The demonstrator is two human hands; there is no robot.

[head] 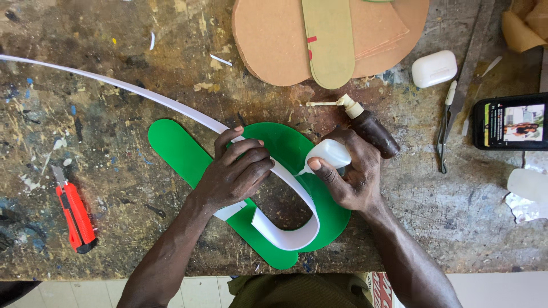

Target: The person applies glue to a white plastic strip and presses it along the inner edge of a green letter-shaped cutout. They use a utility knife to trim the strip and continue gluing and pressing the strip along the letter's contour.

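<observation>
Hands over a green cut-out letter (188, 157) flat on the bench. Left hand (237, 171) presses the white strip (285, 236) on edge along the letter's curve; right hand (351, 171), just beside it, grips a small white squeeze bottle (330, 154), nozzle pointing left at the strip.

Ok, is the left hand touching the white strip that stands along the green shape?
Touching. The head view shows the left hand with its fingers pressed flat over the white strip, holding it against the green shape.
</observation>
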